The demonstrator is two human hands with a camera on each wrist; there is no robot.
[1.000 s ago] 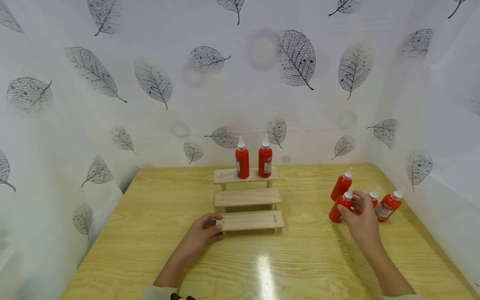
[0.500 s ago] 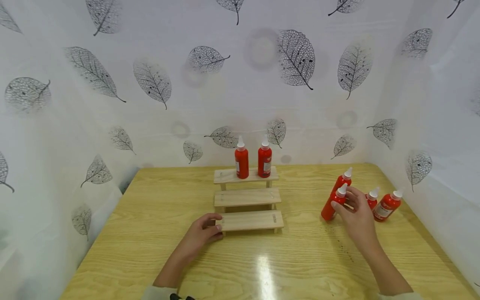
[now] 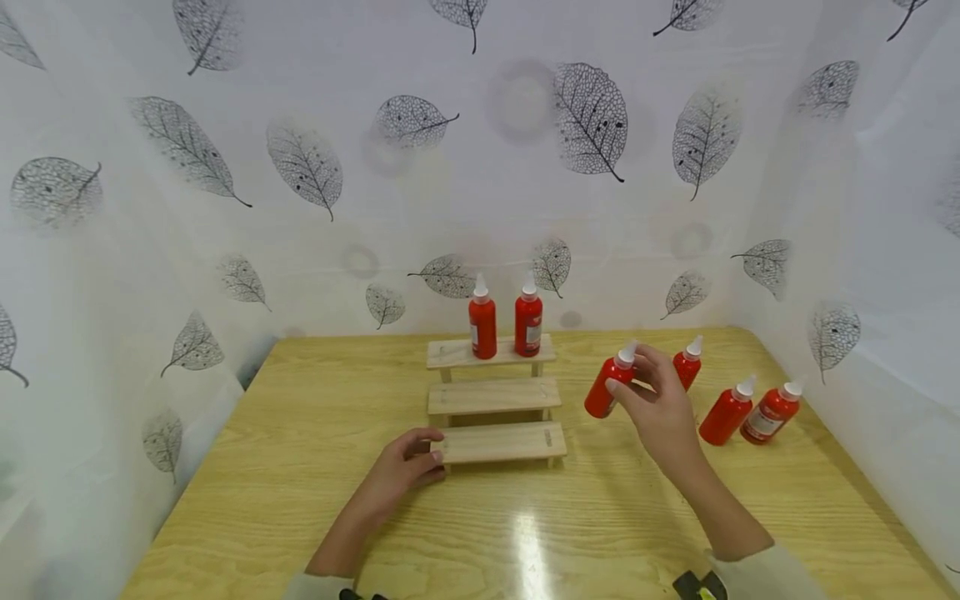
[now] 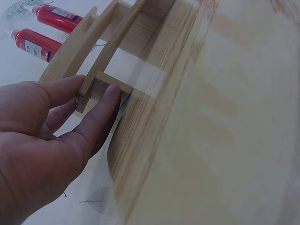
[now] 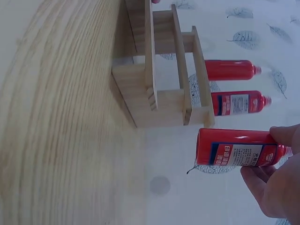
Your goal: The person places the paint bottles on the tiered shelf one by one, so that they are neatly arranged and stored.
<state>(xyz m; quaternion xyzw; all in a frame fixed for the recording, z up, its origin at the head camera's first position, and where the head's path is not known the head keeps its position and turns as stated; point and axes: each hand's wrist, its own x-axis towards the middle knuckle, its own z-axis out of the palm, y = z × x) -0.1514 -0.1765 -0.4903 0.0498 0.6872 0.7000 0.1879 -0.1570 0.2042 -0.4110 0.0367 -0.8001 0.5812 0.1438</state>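
Over woodgrain table [image 3: 480, 512] — leafy backdrop [image 3: 450, 200] — right hand [image 3: 662, 404] curled round bottle [image 3: 602, 394], left [image 3: 400, 468] round rack [image 3: 495, 396].

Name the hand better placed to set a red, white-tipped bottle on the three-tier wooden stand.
Likely the right hand: it grips a red bottle beside the stand, while the left hand holds the lowest tier by its left end.

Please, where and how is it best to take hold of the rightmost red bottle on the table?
The rightmost red bottle is probably best gripped around its round upper body, below the tapering white cap, with the right hand, once free, coming from the near side: that side is open, while another red bottle stands close on its left.
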